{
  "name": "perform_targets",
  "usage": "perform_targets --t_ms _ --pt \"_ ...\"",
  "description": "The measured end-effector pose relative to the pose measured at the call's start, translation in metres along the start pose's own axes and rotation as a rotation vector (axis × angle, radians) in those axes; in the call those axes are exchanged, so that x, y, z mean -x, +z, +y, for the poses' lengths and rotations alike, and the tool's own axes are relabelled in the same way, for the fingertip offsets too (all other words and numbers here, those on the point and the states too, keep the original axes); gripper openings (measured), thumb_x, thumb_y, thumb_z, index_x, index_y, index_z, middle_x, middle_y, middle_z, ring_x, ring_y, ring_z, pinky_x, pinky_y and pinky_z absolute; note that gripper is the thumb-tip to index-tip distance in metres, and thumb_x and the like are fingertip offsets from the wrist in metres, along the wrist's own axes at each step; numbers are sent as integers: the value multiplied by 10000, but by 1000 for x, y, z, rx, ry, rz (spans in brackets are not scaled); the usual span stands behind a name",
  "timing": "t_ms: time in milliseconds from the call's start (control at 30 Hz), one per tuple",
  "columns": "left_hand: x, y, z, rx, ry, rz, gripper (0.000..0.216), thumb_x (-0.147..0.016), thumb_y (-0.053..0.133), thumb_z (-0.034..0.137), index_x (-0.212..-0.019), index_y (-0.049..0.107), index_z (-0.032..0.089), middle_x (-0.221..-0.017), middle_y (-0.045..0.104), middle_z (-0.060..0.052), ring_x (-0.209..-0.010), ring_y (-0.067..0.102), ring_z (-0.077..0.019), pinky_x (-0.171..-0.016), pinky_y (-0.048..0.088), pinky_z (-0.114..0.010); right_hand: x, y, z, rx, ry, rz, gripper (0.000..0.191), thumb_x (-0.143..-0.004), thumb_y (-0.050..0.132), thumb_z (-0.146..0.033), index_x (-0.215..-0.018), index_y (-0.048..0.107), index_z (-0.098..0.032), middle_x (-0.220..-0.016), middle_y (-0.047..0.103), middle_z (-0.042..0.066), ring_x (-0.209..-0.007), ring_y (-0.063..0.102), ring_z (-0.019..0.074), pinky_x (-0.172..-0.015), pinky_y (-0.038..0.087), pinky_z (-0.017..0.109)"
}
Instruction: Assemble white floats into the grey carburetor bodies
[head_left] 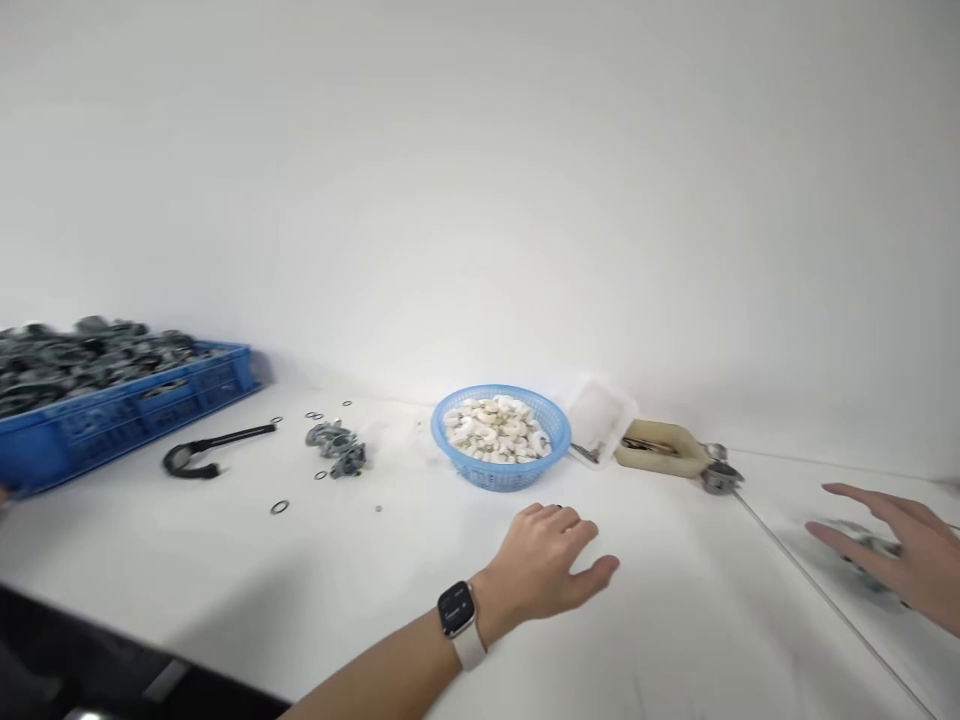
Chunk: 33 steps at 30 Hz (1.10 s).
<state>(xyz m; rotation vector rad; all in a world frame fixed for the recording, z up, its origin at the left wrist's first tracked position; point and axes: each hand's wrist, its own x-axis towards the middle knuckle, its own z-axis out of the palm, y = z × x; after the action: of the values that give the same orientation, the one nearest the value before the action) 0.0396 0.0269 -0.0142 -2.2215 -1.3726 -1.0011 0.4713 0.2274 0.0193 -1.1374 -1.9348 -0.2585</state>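
Note:
My left hand [541, 562], with a watch [456, 610] on its wrist, hovers near the middle of the white table. Its thumb stands apart from the loosely bent fingers, and nothing shows in it. Just beyond it is a round blue basket [501, 477] filled with small white curved pieces [495, 430]. At the right edge, my right hand [911, 550] has its fingers spread. A blurred grey metal part [874, 560] lies by that hand, partly hidden behind it; I see no grip on it.
A blue crate [217, 385] heaped with grey metal parts [90, 360] stands far left. Near it lie a black hooked tool [193, 458], several rings [280, 507] and grey fittings [337, 447]. Right of the basket are a clear tray [600, 415] and a beige container [679, 440]. A seam [817, 590] crosses the table.

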Motion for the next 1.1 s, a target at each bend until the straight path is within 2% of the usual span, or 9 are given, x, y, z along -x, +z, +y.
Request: perform_targets --t_ms 67,167,267,367,467,600,700,833,1100 --pt "-1 2 1 -14 25 16 282 -957 676 465 -874 699 197 -704 685 -12 -613 672 -179 -551 446 -316 -10 25 -23 -36 -93 -110 576 -756 833 -680 -1158 810 -268 -1110 772 228 -919 788 367 -647 562 464" --pt "-6 -10 2 -39 146 79 293 -971 626 418 -794 683 193 -610 635 6 -524 605 -153 -494 403 -320 -3 70 -89 -91 -277 -234 397 -984 624 -563 -1272 735 -313 -1374 700 146 -1179 731 330 -856 612 422" --pt "-12 -51 -16 -85 153 110 283 -974 596 422 -825 701 207 -653 685 -4 -562 624 -150 -554 472 -314 22 112 -144 -136 -489 -69 345 -1018 528 -511 -1094 775 -283 -1145 781 96 -987 778 308 -793 632 423" --pt "-13 -113 -69 -233 -261 114 333 -997 565 520 -1015 733 232 -877 779 -42 -807 725 -183 -768 578 -322 45 132 -159 -205 -559 -151 296 -1034 528 -445 -1100 772 -292 -1105 784 71 -924 784 248 -722 649 340" --pt "-3 -177 -148 -372 -544 91 387 -1081 463 476 -1171 700 183 -1056 772 -104 -937 728 -225 -866 589 -377 54 129 -158 -243 -552 -192 278 -1027 556 -452 -1141 762 -303 -1135 783 64 -923 796 232 -657 661 290" --pt "26 -231 -242 -499 -936 -135 325 -1061 616 427 -1202 686 143 -1121 734 -108 -979 720 -246 -867 614 -419 48 107 -169 -284 -596 -112 272 -996 613 -449 -1182 752 -307 -1150 791 45 -968 802 238 -734 686 287" --pt "48 -241 -283 -522 -1115 -356 346 -1045 677 389 -1300 656 156 -1271 685 -100 -1071 707 -252 -908 623 -443 44 96 -180 -310 -680 -47 249 -997 599 -366 -1184 751 -304 -1120 808 20 -967 803 215 -795 678 252" --pt "58 -228 -315 -547 -1199 -565 353 -1046 676 373 -1331 645 167 -1327 666 -113 -1127 693 -266 -947 613 -469 48 93 -188 -302 -708 -58 234 -1023 572 -339 -1165 755 -299 -1117 817 3 -974 804 191 -829 663 217" --pt "48 -202 -334 -608 -1223 -654 370 -1041 685 364 -1349 635 165 -1341 658 -114 -1136 690 -268 -951 612 -475 49 88 -195 -358 -605 -79 211 -1003 587 -348 -1119 760 -312 -1068 818 19 -875 814 218 -694 674 263"
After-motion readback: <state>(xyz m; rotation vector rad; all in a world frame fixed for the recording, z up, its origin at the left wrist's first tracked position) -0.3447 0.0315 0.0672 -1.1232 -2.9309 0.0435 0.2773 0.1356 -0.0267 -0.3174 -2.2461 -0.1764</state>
